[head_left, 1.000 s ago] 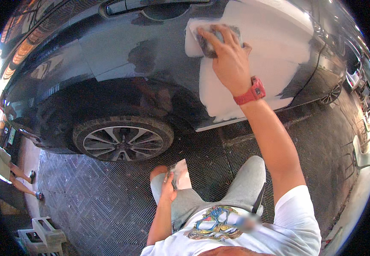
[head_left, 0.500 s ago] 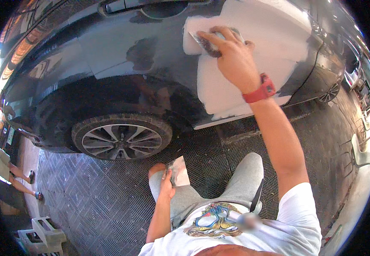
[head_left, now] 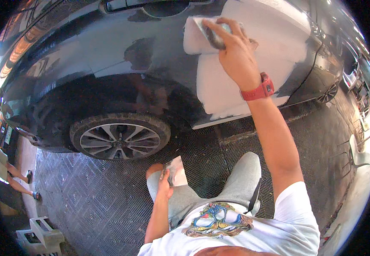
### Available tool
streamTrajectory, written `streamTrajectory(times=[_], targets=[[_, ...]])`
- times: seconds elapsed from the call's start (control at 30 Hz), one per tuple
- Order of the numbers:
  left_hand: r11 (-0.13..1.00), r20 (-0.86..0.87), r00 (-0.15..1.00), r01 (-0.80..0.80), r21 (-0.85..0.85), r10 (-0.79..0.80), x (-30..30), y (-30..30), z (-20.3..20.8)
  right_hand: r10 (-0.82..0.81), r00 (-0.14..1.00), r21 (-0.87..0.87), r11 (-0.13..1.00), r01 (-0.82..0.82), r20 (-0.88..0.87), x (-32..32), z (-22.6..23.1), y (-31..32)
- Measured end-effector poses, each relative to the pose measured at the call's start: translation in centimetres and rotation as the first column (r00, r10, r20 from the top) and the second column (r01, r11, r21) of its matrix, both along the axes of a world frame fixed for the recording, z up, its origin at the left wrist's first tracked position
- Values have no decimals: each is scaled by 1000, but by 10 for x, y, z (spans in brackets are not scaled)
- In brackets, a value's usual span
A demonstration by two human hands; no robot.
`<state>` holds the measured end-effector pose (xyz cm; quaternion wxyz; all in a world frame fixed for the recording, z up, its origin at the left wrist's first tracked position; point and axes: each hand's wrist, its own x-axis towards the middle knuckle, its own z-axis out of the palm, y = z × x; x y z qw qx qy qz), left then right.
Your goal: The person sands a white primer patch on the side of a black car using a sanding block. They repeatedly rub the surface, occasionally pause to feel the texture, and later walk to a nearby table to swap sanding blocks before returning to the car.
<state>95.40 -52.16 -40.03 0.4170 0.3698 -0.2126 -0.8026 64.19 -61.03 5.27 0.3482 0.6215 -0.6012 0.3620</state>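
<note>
My right hand (head_left: 237, 53), with a red watch on its wrist, is closed round a putty spreader (head_left: 213, 36) with a smeared, dark body and a pale blade. The spreader is at the upper left of a pale pinkish filler patch (head_left: 223, 83) on the dark car's side (head_left: 104, 53); whether its edge touches the panel I cannot tell. Down by my knee, my left hand (head_left: 164, 185) grips a thin flat putty board (head_left: 177, 171) with grey and pinkish smears. Some of its fingers are hidden behind the board.
A car wheel (head_left: 120, 141) stands left of my knees on the dark ribbed floor (head_left: 104, 192). A grey plastic step stool (head_left: 46, 234) is at lower left, and another person's legs (head_left: 16, 179) show at the left edge. A pale chair (head_left: 357, 153) stands far right.
The spreader has tipped slightly, and my right hand has turned a little with it near the same spot. My left hand and the board have barely moved.
</note>
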Motion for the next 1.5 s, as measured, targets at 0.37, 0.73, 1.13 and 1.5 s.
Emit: streamTrajectory(times=[0.37,0.73,1.13,1.5], targets=[[999,21,1000,1,39,-2,2,-3,-1,-86,996,111,990,87,-9,21,-49,13],[1000,22,1000,22,22,-22,-4,-3,-15,-56,998,38,998,55,25,-2,13,-2],[996,131,991,-40,81,29,-11,-2,3,-40,998,199,979,47,-42,11,-36,31],[995,76,996,-51,81,44,-9,5,14,-83,996,-114,990,80,-19,0,-10,-22]])
